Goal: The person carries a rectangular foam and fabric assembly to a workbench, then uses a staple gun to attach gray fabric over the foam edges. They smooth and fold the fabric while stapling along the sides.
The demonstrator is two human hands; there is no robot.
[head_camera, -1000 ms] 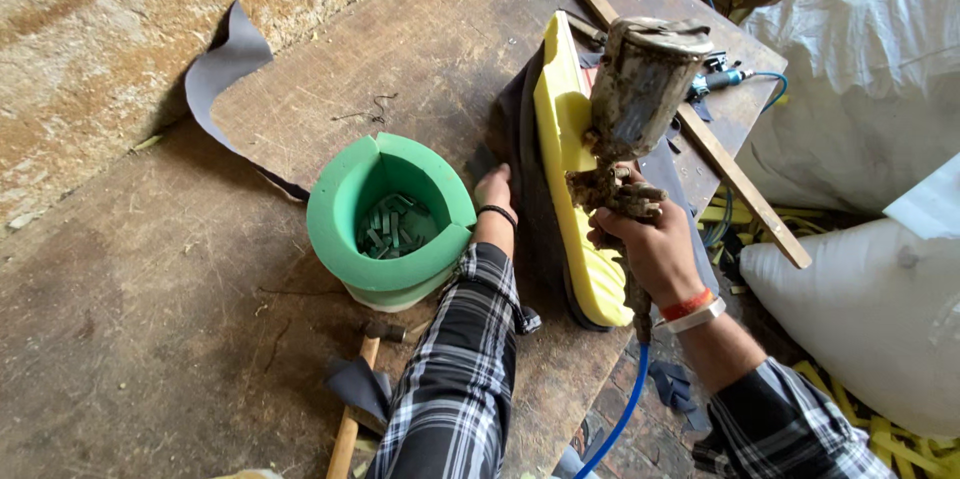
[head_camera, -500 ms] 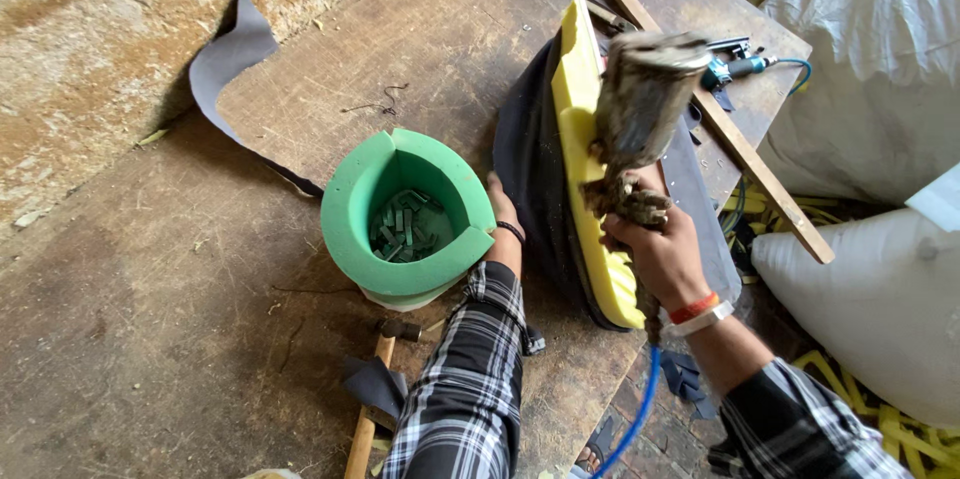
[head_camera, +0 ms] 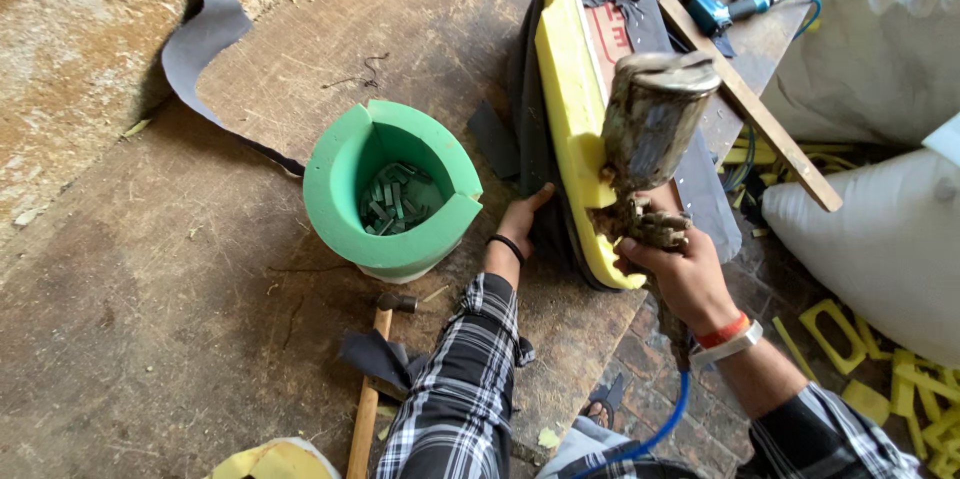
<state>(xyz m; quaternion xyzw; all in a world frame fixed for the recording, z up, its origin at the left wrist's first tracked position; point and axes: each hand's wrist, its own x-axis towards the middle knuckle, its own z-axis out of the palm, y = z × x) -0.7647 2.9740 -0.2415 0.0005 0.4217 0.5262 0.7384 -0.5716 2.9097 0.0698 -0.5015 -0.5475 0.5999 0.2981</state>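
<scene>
now spray gun (head_camera: pixel 652 144) lower, nearer foam (head_camera: pixel 572 109)

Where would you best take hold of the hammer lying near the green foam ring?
Probably the hammer by its wooden handle, mid-shaft, fingers coming from above. It lies flat on the table, head toward the ring, and its left side is open; dark fabric and the left sleeve crowd the right.

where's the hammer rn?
Head view, bottom centre: the hammer lies on the wooden table, its head just below the green foam cup, handle running down beside the left sleeve.
</scene>
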